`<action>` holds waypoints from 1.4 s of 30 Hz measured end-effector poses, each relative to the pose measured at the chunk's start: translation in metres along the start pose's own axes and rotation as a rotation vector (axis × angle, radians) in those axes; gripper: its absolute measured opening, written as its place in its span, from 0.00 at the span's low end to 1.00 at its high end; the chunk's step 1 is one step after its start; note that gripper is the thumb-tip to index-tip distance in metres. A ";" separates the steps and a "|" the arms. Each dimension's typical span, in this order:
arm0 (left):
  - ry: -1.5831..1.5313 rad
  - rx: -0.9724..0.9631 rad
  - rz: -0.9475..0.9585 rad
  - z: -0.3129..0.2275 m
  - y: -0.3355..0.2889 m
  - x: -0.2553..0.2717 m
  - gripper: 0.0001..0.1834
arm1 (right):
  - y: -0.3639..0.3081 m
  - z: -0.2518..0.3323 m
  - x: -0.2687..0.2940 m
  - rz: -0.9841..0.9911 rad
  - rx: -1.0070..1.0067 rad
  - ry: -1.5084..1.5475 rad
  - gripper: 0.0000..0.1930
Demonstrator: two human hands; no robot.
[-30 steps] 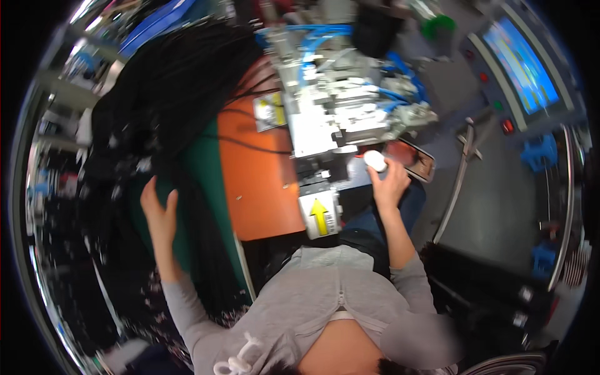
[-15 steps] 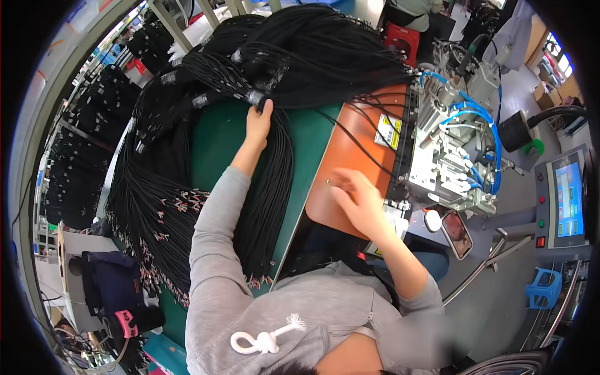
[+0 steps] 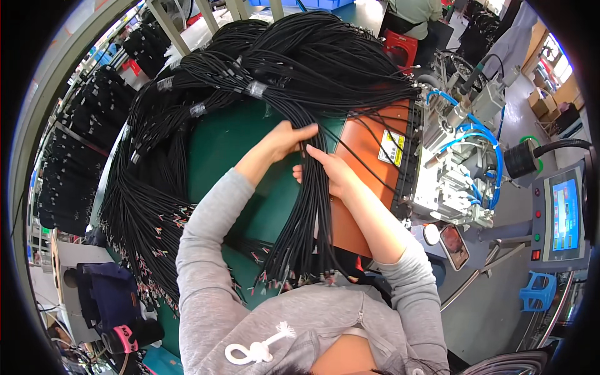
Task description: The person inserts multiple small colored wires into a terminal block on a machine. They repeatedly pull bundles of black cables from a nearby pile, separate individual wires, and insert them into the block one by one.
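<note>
A thick bundle of black cables hangs over the green table top toward my body, its stripped, red-and-white ends near my sweatshirt. My left hand is closed round the upper part of this bundle, thumb across its top. Just below, my right hand wraps the same strands from the right, its fingertips showing on their left side. Silvery tape binds the bundle farther up, where it runs into a large heap of black cables.
More cables drape off the left side. An orange board lies right of the bundle, beside a metal machine with blue hoses. A phone, a control screen and a blue stool are at the right.
My left hand has slid down from near the tape and drawn the bundle right and toward me. The right hand has come across from the orange board and closed on it.
</note>
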State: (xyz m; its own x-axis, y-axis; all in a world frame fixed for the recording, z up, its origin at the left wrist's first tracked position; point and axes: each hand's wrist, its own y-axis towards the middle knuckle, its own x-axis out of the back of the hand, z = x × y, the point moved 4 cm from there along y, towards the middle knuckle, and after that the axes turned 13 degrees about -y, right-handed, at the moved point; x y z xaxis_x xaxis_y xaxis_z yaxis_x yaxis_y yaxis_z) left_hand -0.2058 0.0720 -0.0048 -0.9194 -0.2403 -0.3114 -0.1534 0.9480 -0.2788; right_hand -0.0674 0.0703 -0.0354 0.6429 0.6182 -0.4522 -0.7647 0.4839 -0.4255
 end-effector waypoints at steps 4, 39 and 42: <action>0.104 0.078 0.058 -0.002 -0.022 -0.001 0.19 | -0.001 -0.001 0.001 0.017 0.041 -0.079 0.17; 1.482 -0.739 -0.086 -0.013 -0.118 -0.060 0.50 | -0.188 -0.009 0.063 0.120 0.055 0.164 0.20; 1.276 -0.863 0.496 0.020 -0.126 -0.138 0.41 | -0.211 -0.030 0.076 0.218 0.075 0.403 0.22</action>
State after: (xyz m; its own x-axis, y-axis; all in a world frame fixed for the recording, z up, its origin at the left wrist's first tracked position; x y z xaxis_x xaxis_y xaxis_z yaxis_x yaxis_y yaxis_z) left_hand -0.0520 -0.0185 0.0555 -0.5570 0.0125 0.8304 0.4926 0.8100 0.3182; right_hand 0.1440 -0.0035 -0.0034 0.4209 0.4275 -0.8000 -0.8756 0.4220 -0.2351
